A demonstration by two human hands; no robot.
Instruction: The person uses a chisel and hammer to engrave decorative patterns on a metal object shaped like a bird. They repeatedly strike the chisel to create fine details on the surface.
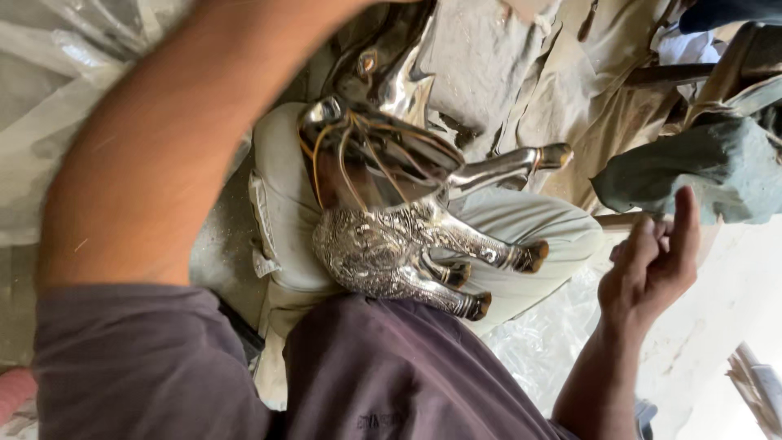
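Lit by soft daylight, bright and washed out at the lower right on the pale floor (733,318). Hard glare on the polished metal horse (391,204), with sharp highlights along its neck and legs. Motion blur on the raised left arm (155,155) and on the plastic sheet (49,98) behind. Slightly soft around the right hand (652,269). Gentle shadows under the horse.

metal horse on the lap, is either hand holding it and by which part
The right hand holds nothing; its fingers are loosely curled in the air, apart from the silver horse figure lying on the lap. The left hand is out of frame, so its hold cannot be told.
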